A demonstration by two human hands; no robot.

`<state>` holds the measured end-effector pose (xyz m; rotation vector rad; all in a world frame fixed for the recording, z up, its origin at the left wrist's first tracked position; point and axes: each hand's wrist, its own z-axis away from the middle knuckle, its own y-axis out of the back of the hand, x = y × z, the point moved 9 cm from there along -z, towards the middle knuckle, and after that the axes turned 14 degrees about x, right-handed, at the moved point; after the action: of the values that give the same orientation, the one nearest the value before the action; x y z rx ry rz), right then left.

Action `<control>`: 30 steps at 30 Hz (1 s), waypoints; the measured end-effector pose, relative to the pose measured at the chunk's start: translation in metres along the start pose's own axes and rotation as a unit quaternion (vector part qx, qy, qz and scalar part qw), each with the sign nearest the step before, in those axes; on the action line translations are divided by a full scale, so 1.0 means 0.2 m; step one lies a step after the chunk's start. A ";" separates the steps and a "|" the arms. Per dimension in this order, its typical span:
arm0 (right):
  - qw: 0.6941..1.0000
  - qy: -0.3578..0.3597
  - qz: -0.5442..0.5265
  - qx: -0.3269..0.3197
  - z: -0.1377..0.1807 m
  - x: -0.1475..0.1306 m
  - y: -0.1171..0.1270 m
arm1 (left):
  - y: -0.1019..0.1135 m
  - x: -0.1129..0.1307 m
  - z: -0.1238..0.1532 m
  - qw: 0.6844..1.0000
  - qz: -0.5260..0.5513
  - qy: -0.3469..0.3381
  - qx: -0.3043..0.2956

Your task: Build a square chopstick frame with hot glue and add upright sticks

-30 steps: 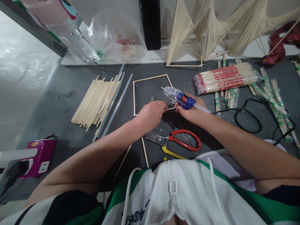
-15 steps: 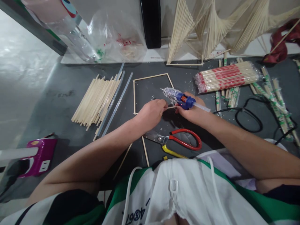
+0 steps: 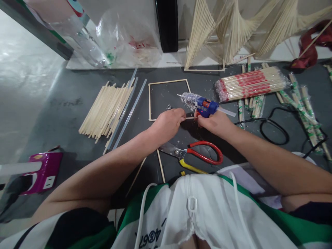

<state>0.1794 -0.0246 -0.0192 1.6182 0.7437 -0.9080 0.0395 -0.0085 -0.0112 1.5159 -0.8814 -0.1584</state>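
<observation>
My right hand (image 3: 216, 123) grips a blue hot glue gun (image 3: 203, 105) whose nozzle end is caked in dried glue and points left over a square frame of thin wooden sticks (image 3: 149, 100). My left hand (image 3: 168, 122) is closed, pinching a thin stick at the frame's near edge, right beside the right hand. A clear glue stick pokes out of the gun's back. Both hands hover at the frame's near right corner on the dark floor mat.
Red-handled scissors (image 3: 197, 154) lie just below my hands. A pile of loose sticks (image 3: 107, 110) and clear glue rods lie at left. A wrapped chopstick bundle (image 3: 250, 84), a black cable (image 3: 272, 133), stick sculptures (image 3: 233, 31) and a purple power strip (image 3: 43, 171) surround the spot.
The view has shifted slightly. The glue gun has tilted up a little and both hands have edged toward the frame's near edge.
</observation>
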 end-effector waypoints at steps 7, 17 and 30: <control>0.984 -0.122 -0.114 -0.057 0.03 0.03 -0.02 | -0.02 -0.03 -0.01 1.000 -0.018 0.005 0.000; 0.977 -0.142 -0.148 -0.064 0.02 0.02 -0.03 | 0.00 -0.02 0.00 1.000 0.002 -0.010 0.021; 0.991 -0.067 -0.104 -0.057 0.01 -0.01 -0.01 | -0.02 -0.01 0.00 1.000 -0.021 -0.009 -0.011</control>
<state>0.1767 -0.0268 -0.0176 1.3831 0.8659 -1.0925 0.0408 -0.0077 -0.0151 1.5163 -0.8595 -0.2116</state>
